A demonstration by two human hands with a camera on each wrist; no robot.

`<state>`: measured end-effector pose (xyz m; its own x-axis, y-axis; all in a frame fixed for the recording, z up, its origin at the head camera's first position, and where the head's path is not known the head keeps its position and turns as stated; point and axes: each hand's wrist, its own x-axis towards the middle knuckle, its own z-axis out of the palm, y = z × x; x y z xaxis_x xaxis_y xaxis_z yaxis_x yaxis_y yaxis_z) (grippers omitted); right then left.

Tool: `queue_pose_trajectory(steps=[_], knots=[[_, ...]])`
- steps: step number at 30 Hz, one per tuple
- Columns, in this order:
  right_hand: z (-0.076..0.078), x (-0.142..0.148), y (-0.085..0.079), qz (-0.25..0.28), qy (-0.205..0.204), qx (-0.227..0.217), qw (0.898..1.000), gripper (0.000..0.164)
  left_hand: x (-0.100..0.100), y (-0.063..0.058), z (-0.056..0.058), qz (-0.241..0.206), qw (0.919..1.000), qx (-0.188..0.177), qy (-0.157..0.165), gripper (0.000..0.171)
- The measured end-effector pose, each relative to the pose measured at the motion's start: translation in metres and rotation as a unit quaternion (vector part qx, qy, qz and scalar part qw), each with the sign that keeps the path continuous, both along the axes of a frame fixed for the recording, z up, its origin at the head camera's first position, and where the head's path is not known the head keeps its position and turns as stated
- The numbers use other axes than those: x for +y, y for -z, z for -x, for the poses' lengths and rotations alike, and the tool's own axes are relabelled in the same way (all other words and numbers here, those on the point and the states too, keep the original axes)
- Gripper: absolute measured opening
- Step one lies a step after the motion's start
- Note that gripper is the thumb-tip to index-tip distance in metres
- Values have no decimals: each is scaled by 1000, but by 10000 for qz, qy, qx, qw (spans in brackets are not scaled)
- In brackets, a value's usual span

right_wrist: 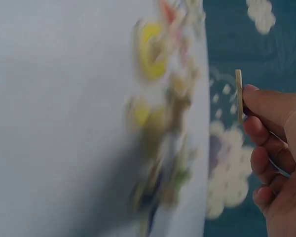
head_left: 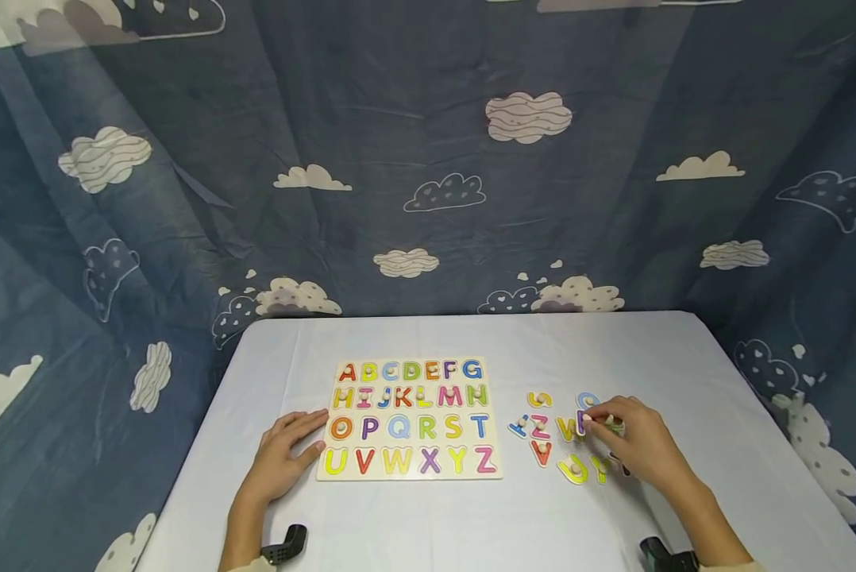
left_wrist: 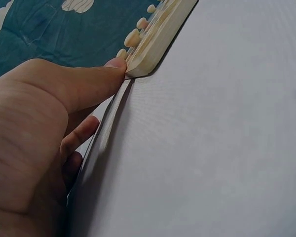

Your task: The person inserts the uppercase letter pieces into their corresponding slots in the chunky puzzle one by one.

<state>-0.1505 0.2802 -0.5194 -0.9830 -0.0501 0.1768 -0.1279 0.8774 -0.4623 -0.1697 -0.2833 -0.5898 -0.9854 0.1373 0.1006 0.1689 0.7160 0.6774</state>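
Observation:
The alphabet puzzle board (head_left: 408, 405) lies flat on the white table, with knobbed letter pieces in its upper two rows and flat letters in the lower two. My left hand (head_left: 278, 457) rests at the board's left edge, its thumb (left_wrist: 106, 81) touching the board's corner in the left wrist view. To the right of the board, my right hand (head_left: 638, 441) pinches a purple letter piece (head_left: 580, 423) between thumb and fingers. In the right wrist view this letter piece (right_wrist: 239, 96) is seen edge-on, raised above the table.
Loose knobbed letters lie around the right hand, among them a pink Z (head_left: 540, 427), a red V (head_left: 541, 454), a yellow U (head_left: 573, 469), a yellow Y (head_left: 599, 470) and a blue T (head_left: 518, 427). Behind the table hangs a dark blue cloud-patterned cloth (head_left: 399, 95).

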Motion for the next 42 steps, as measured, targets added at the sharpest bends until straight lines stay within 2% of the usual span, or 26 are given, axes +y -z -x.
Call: queue_pose_trajectory(steps=[4,11,20,25,27,29,35,42], knots=[[12,-32,-8,120,-142,34,9998,18,2,1,2,-37,10000,-88,-1,51],[31,-103,-4,430,-573,101,9974,17,0,1,2,-36,9991,-396,-140,51],[50,-190,-4,729,-1360,559,9864,10,-1,-5,7,85,9998,-121,-150,50],[52,-225,6,794,-1596,242,9837,8,0,-4,0,-16,9993,-340,-174,50],[54,-236,10,769,-1702,214,9822,8,1,-3,2,-3,9992,-377,-142,51],[52,-250,17,755,-1856,165,9796,8,0,1,-1,-2,9989,-422,-189,51],[53,-287,25,734,-2175,26,9733,9,-7,0,-1,-24,9996,-241,-128,50],[55,-306,34,592,-2084,-146,9761,10,-5,1,-2,-81,9999,-83,38,49]])
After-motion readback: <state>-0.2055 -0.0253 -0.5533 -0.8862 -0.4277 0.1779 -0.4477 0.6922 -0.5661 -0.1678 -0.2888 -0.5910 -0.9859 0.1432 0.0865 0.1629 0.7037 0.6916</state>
